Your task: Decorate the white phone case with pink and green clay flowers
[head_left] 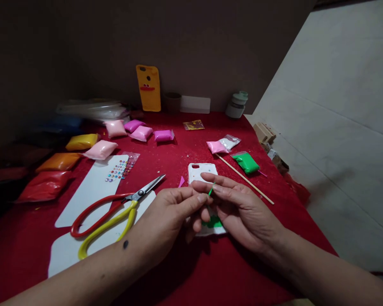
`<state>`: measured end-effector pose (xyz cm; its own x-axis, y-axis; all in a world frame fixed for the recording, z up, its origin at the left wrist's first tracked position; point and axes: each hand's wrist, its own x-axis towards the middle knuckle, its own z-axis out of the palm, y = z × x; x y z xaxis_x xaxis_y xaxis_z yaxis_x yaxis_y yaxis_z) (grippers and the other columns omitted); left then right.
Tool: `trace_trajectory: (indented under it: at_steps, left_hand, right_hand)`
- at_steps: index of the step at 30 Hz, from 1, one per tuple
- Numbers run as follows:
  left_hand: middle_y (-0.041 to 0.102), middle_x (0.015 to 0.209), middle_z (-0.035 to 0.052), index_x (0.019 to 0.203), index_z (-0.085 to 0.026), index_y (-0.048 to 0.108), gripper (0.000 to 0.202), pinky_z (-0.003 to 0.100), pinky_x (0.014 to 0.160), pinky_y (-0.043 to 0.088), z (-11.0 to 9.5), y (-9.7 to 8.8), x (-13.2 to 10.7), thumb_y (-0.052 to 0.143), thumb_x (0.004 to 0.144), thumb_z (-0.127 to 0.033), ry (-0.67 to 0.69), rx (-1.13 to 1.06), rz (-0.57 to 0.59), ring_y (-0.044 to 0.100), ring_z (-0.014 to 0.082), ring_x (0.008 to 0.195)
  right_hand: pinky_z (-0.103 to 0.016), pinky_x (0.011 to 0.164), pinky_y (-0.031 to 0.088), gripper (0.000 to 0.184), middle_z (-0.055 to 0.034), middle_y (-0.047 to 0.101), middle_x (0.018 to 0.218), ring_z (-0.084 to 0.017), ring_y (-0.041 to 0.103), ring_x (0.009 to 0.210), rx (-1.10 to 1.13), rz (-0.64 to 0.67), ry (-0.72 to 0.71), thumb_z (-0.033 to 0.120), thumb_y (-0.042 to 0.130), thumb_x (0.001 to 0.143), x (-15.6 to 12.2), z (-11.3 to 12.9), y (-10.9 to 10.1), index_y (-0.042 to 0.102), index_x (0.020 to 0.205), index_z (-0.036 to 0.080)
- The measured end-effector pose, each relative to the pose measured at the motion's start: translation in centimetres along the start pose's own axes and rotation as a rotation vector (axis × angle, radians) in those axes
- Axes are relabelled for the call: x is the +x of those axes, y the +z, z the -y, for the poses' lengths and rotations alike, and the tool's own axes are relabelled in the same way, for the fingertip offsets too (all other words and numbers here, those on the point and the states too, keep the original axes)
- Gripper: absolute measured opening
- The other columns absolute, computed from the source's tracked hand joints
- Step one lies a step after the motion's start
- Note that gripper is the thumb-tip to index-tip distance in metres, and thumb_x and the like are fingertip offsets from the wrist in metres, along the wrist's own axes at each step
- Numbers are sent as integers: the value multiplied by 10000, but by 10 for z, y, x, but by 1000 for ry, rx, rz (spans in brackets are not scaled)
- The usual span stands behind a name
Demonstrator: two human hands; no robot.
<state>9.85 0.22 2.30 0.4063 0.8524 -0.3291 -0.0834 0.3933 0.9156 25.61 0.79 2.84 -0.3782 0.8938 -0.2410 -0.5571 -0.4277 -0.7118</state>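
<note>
My left hand (172, 212) and my right hand (239, 208) meet over a white phone case (201, 171) lying on the red cloth (185, 144). Between the fingertips of both hands is a thin strip of green clay (211, 190). More green clay (214, 222) sits on the case's near end, partly hidden under my fingers. A small pink scrap (181, 182) lies just left of the case.
Two scissors, red-handled (95, 208) and yellow-handled (105, 231), lie on white sheets (89, 191) at left. Clay packets in pink (163, 135), yellow, orange, red and green (246, 163) are scattered around. A wooden stick (244, 178), rhinestone sheet (119, 170), yellow phone case (148, 88) and jar (236, 104) stand behind.
</note>
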Motion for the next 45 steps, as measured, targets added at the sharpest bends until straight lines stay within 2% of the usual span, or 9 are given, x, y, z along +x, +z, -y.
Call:
trace_trajectory:
  at_steps: [5,9,14,17,22,30,35,39,45]
  left_hand:
    - [518,486,-39,672,-174,619,314,202,393,277,-9,-1,-4,570,869,-414,101,255,-93,411,75,409]
    - [641,760,-33,841,-218,616,58,190,614,447,-11,-2,-10,628,856,-273,483,548,-228,586,97,677]
    - [592,856,-17,943,-233,561,168,208,704,462,-9,7,-14,648,838,-136,912,932,-368,579,108,772]
    - [598,889,19,983,-206,597,183,231,706,485,-10,14,-17,642,831,-114,969,1028,-456,603,134,794]
    - [637,899,30,1001,-213,668,175,207,677,473,-6,21,-33,604,864,-124,1039,1222,-529,626,136,804]
    - [655,875,22,951,-231,704,203,205,701,464,8,41,-60,619,835,-87,970,1144,-596,623,133,795]
    - [625,812,-31,871,-298,698,119,210,693,454,6,50,-70,616,872,-211,611,638,-561,576,119,760]
    - [555,614,-42,787,-230,693,118,184,550,391,5,53,-66,669,841,-332,305,247,-451,463,80,567]
    - [481,485,-52,761,-158,683,203,150,401,268,13,58,-52,742,762,-352,152,-103,-359,370,38,421]
  right_hand:
    - [-267,839,521,204,-89,751,960,-147,696,885,76,-51,-3,127,675,783,-2,3,3,689,986,143]
    - [-280,887,514,204,-90,747,981,-157,692,947,149,-21,-7,110,633,806,-4,6,6,687,1003,131]
    - [-236,790,532,200,-73,733,937,-136,687,862,248,-25,54,77,573,820,-12,6,12,684,980,118]
    - [-190,735,522,217,-42,701,856,-92,648,762,344,-45,95,45,516,827,-19,5,17,689,936,119]
    - [-260,939,495,257,-49,699,863,-121,656,845,413,-26,102,57,498,806,-38,0,24,699,950,124]
    - [-316,1011,448,271,-43,717,869,-141,662,877,434,72,41,96,600,730,-68,-19,18,712,973,138]
    - [-330,915,486,269,-70,711,958,-163,661,889,314,117,-34,129,665,727,-72,-22,5,705,993,138]
    - [-231,822,484,248,-18,702,920,-111,646,859,86,64,-151,149,741,727,-72,-25,-4,704,969,188]
    - [-169,786,490,217,32,702,905,-64,641,855,-52,87,-335,131,716,766,-72,-30,-7,693,955,235]
